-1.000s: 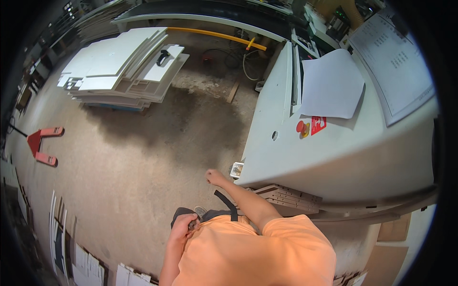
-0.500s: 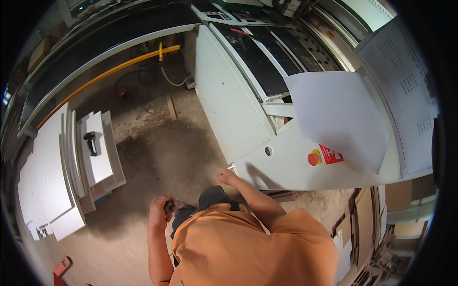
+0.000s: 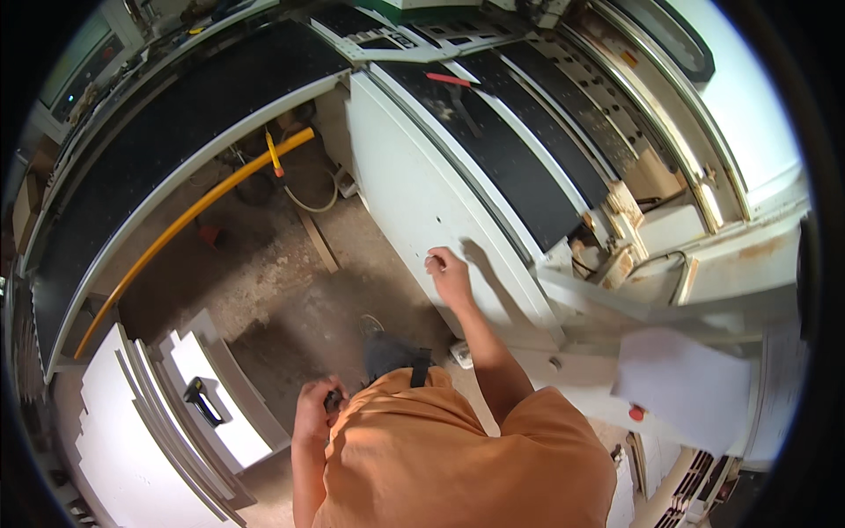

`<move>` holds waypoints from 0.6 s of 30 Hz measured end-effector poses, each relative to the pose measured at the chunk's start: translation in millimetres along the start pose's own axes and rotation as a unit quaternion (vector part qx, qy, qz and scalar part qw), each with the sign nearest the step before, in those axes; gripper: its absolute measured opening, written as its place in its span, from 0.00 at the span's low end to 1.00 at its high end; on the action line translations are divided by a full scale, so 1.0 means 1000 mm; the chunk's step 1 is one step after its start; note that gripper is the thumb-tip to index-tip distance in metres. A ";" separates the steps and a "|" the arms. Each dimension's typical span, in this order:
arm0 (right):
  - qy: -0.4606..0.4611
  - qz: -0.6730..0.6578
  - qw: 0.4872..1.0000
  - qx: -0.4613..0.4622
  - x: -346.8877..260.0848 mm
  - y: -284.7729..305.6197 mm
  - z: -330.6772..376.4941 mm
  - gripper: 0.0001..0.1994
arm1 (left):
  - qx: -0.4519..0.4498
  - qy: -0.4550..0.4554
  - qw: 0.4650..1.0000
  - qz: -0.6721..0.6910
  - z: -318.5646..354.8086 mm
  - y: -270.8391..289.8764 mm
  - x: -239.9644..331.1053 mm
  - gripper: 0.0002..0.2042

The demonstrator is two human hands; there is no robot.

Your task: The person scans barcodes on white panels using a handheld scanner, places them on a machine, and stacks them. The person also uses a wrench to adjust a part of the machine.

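My left hand [image 3: 319, 407] is beside my waist, its fingers curled around a small dark object [image 3: 333, 400] that is mostly hidden. In front of my body, my right hand [image 3: 449, 275] is raised with the fingers bent in. It is near the white side panel [image 3: 400, 167] of a large machine and casts a shadow on it. Whether anything sits in those right fingers is hidden. To the left, a black and yellow handheld scanner [image 3: 203, 403] lies on a stack of white boards [image 3: 132, 431].
A yellow bar [image 3: 198, 204] curves along the black-topped table [image 3: 202, 97] at far left. Across the machine's black bed [image 3: 502, 132] lies a red-handled tool [image 3: 451, 79]. White paper [image 3: 682, 378] hangs at right by a red button [image 3: 635, 412]. A wood strip [image 3: 317, 239] rests on the floor.
The view has shifted forward along the machine. My right hand has risen from the panel's near corner to farther along its side. My left hand stays by my waist, still closed.
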State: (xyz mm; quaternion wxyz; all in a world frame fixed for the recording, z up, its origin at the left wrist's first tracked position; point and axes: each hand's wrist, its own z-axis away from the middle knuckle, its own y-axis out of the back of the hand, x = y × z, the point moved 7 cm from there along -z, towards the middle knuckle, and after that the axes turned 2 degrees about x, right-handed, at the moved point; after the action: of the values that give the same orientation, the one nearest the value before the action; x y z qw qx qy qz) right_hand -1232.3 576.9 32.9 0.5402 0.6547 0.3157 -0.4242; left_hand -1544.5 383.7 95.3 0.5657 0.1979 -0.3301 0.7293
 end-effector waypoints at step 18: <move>0.481 -0.096 0.613 -0.620 -0.352 -0.319 0.042 0.10 | -0.180 -0.077 0.723 -0.662 -0.166 0.036 0.225 0.15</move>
State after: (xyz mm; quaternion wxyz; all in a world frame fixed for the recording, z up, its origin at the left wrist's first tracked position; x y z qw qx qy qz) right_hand -1674.6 621.1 205.9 0.5442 0.2402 0.7788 0.1989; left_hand -1627.9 651.9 118.4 0.9024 0.3158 -0.2825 0.0780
